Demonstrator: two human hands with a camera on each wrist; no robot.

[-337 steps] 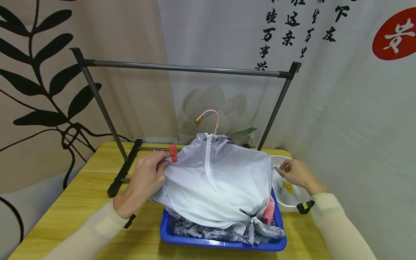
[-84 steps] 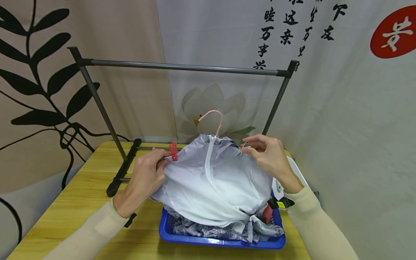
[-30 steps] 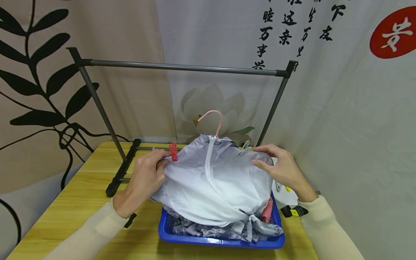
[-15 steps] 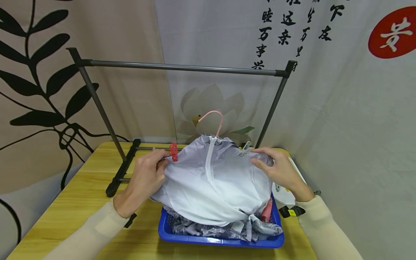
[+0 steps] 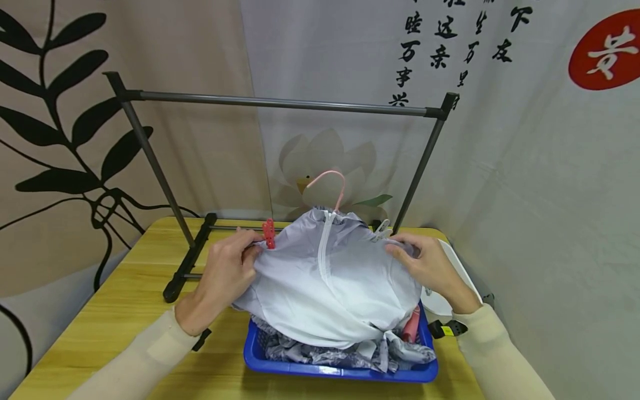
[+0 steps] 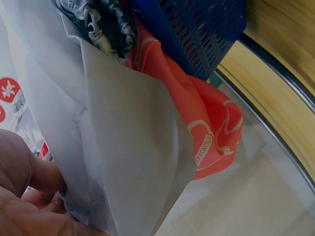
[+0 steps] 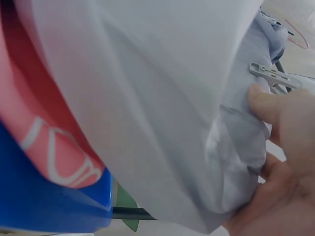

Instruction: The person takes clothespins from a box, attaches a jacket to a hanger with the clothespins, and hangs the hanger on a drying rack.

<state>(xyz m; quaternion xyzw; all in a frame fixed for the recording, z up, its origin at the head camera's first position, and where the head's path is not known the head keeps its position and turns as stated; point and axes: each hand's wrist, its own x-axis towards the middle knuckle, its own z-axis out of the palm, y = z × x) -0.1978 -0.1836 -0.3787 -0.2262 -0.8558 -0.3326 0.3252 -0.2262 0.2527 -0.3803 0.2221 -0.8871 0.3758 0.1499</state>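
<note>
A pale grey-to-white zip jacket hangs on a pink hanger, its hook rising from the collar. On the left shoulder my left hand pinches the cloth beside a red clothespin clipped there. My right hand holds the right shoulder between thumb and fingers, just outside a grey clothespin. That clothespin also shows in the right wrist view, close to the thumb. The jacket's lower part lies over a blue basket.
Grey patterned cloth and a pinkish-red garment fill the basket. Behind the jacket stands a dark metal rack on the wooden table. To the right, partly behind my hand, is a white container.
My right hand has brought the grey clothespin from the white container to the jacket's right shoulder, let go of it there, and taken hold of the shoulder cloth. My left hand has stayed put.
</note>
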